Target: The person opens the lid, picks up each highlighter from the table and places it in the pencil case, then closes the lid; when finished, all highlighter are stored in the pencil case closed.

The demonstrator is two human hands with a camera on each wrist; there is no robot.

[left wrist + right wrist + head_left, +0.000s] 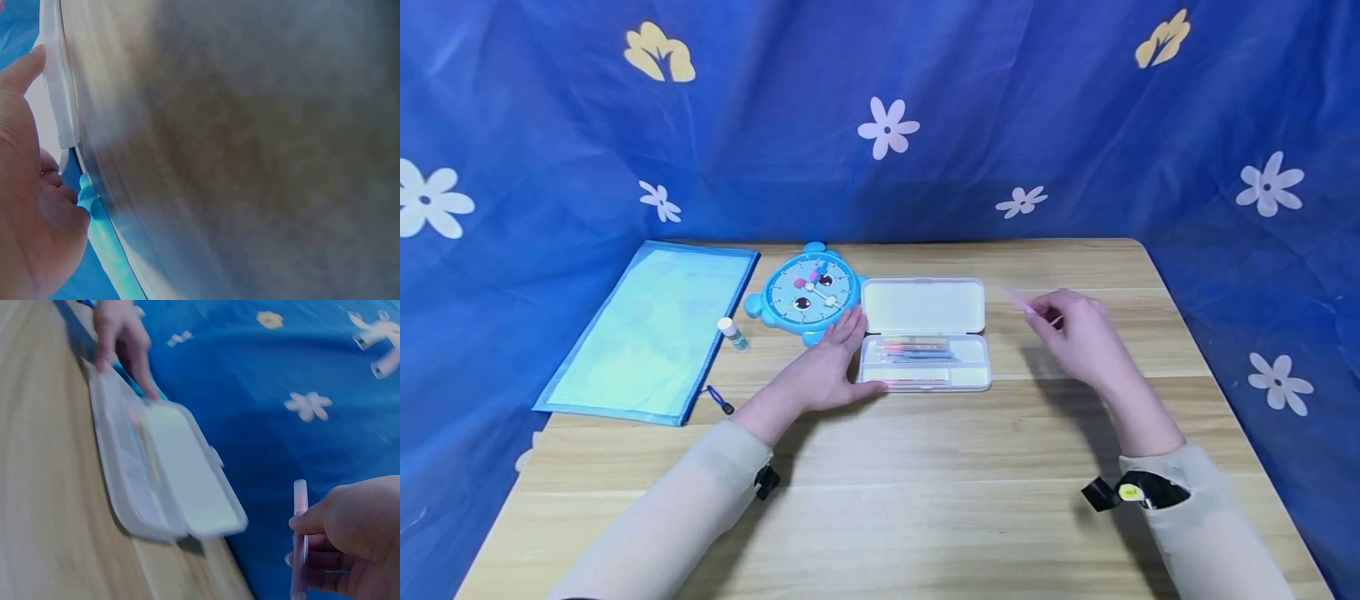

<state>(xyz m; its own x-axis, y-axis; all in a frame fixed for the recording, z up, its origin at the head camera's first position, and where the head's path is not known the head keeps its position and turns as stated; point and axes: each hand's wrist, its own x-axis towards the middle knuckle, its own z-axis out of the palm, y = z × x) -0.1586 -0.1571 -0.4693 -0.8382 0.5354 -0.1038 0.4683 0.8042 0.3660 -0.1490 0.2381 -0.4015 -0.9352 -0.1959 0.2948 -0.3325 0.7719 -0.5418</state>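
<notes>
A white pencil case (922,305) lies open on the table, its lid folded back. Several slim pens (917,350) lie in the tray nearer the person. My left hand (823,371) touches the case's left end with extended fingers and thumb; in the left wrist view the thumb (31,65) meets the white edge. To the right of the case, my right hand (1078,329) is raised above the table and pinches a pink pen (300,550) between thumb and fingers. The pen has a translucent barrel and looks blurred in the head view.
A blue toy clock (790,292) with a cartoon face stands just left of the case. Farther left are a small white-capped bottle (733,333), a blue-edged mesh pouch (647,333) and its dark zip pull (721,400). Blue flowered cloth (955,192) hangs behind the table.
</notes>
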